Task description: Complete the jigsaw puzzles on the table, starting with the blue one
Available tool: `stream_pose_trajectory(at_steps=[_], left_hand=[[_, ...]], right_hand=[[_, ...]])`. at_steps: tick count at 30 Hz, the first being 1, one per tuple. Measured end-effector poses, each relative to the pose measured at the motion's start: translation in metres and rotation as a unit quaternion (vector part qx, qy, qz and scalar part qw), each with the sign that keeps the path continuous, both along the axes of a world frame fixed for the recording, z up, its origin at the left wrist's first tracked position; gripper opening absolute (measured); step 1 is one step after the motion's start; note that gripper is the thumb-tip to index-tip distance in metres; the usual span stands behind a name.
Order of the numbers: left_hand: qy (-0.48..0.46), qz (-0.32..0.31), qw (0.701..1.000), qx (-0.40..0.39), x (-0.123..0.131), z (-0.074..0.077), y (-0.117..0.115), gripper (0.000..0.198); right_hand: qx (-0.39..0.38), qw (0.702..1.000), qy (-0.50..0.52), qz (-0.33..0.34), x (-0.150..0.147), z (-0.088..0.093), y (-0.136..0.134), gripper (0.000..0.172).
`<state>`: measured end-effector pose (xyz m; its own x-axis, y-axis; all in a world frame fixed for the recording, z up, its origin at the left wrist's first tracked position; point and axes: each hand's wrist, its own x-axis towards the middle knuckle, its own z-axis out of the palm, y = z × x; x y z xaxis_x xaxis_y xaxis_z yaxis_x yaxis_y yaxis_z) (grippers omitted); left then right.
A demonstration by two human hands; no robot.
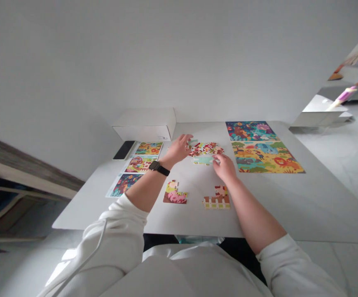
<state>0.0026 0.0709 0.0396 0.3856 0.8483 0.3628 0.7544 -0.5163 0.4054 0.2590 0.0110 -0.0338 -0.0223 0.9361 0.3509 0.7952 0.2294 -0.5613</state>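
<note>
Left hand (179,148) open, fingers spread, just beside a pale green jigsaw piece (193,142). Right hand (224,168) curved, touching a pale teal jigsaw section (202,160); grip cannot be told. Between the hands, a loose heap of jigsaw pieces (205,149). Beyond, a closed white cardboard box (144,125), contents hidden, on a white table (277,206).

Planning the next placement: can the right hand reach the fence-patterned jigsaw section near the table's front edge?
Likely yes: the right hand is just beyond the fence-patterned jigsaw section, and no other piece lies between them.
</note>
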Motion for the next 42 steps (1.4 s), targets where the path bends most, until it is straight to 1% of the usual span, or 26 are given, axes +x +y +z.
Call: stream_pose_trajectory(at_steps=[2, 5, 7, 9, 12, 14, 16, 18, 21, 25, 29, 35, 42], left_hand=[[-0.061, -0.011, 0.998, -0.004, -0.006, -0.006, -0.021, 0.051], [-0.166, -0.012, 0.986, -0.019, -0.017, -0.023, -0.044, 0.052], [-0.226, -0.002, 0.974, -0.028, -0.024, -0.037, -0.052, 0.052], [-0.260, 0.007, 0.965, -0.041, -0.029, -0.049, -0.057, 0.051], [-0.270, -0.002, 0.961, -0.063, -0.031, -0.059, -0.060, 0.051], [-0.271, -0.023, 0.960, -0.071, -0.029, -0.060, -0.063, 0.052], [-0.272, -0.053, 0.958, -0.072, -0.025, -0.059, -0.066, 0.053], [-0.270, -0.079, 0.957, -0.070, -0.019, -0.058, -0.070, 0.053], [-0.269, -0.096, 0.955, -0.076, -0.011, -0.059, -0.076, 0.050], [-0.273, -0.096, 0.954, -0.078, -0.005, -0.060, -0.080, 0.050], [-0.258, -0.091, 0.960, -0.057, -0.005, -0.058, -0.081, 0.047], [-0.226, -0.078, 0.971, -0.032, -0.008, -0.054, -0.080, 0.038], [-0.227, -0.080, 0.970, -0.029, -0.008, -0.056, -0.080, 0.038]], right_hand=[[0.015, 0.999, 0.028, 0.007, 0.000, 0.003, -0.001, 0.030], [0.032, 0.997, 0.072, 0.025, -0.002, 0.010, -0.004, 0.031], [0.027, 0.994, 0.101, 0.040, -0.004, 0.013, -0.008, 0.031], [0.009, 0.990, 0.127, 0.057, -0.008, 0.013, -0.011, 0.031], [-0.037, 0.982, 0.162, 0.086, -0.014, 0.009, -0.015, 0.032], [-0.077, 0.971, 0.195, 0.113, -0.019, 0.005, -0.017, 0.035], [-0.117, 0.953, 0.239, 0.142, -0.024, 0.002, -0.018, 0.037], [-0.148, 0.935, 0.282, 0.156, -0.029, 0.001, -0.019, 0.038], [-0.169, 0.919, 0.326, 0.146, -0.033, 0.002, -0.020, 0.037], [-0.183, 0.907, 0.358, 0.128, -0.035, 0.008, -0.021, 0.036], [-0.191, 0.903, 0.367, 0.118, -0.035, 0.011, -0.022, 0.036], [-0.189, 0.905, 0.363, 0.117, -0.035, 0.009, -0.022, 0.038], [-0.191, 0.907, 0.355, 0.124, -0.034, 0.006, -0.021, 0.036]])
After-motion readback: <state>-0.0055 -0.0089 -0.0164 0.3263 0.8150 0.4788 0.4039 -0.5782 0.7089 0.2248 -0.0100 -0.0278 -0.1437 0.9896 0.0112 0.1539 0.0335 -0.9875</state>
